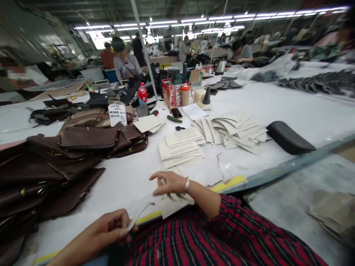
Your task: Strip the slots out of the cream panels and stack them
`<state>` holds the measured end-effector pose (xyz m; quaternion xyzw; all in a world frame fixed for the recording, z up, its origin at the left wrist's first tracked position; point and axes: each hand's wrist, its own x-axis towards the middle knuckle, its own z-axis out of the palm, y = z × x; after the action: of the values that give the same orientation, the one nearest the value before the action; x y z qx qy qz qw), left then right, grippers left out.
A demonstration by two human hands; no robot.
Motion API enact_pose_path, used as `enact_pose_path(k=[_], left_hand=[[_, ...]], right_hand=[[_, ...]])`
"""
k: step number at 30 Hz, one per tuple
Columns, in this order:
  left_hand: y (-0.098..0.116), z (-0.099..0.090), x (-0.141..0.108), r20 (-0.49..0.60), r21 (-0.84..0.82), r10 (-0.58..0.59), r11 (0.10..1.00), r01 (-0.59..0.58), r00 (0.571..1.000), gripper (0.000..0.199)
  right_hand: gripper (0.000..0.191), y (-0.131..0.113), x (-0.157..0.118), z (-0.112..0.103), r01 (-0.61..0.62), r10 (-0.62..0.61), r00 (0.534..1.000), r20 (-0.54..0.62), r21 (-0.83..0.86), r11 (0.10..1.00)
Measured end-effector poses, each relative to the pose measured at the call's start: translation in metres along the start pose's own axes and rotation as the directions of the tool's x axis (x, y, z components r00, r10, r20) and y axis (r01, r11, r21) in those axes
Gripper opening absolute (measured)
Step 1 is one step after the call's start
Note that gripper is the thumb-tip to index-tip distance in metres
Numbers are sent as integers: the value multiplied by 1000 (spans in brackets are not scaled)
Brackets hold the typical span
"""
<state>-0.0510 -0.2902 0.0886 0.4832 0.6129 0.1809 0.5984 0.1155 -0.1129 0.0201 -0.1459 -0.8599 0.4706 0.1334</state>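
My left hand (115, 227) is low at the table's front edge, thumb and fingers pinched on a thin white strip (133, 223). A narrow, curled tail rises from the strip towards the right; its exact kind I cannot make out. My right hand (170, 183), with a silver bracelet at the wrist, hovers with thumb and forefinger apart. Under it, several cream-coloured pieces (173, 207) lie at the table edge, partly covered by the hand. Beyond the right hand, a stack of cream pieces (180, 151) rests on the white table (122, 184).
Dark brown leather bags (69, 166) are heaped at left. Fanned cream sheets (235, 129) and a black padded case (290, 137) lie to the right. Farther back stand a red bottle (142, 94), a patterned box (172, 94) and a metal pole (146, 55). Several people sit or stand beyond.
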Motion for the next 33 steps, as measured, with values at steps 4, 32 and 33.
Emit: enact_pose_path(k=[4,32,33], left_hand=[[36,25,56,46,-133,150,981,-143,988,20],[-9,35,135,-506,-690,-294,702,-175,811,50],[-8,32,134,-469,-691,-282,708,-149,837,47]], right_hand=[[17,-32,-58,-23,106,-89,991,98,-185,977],[40,51,-97,-26,-513,667,686,-290,457,727],[38,55,-81,-16,-534,671,716,-192,468,704]])
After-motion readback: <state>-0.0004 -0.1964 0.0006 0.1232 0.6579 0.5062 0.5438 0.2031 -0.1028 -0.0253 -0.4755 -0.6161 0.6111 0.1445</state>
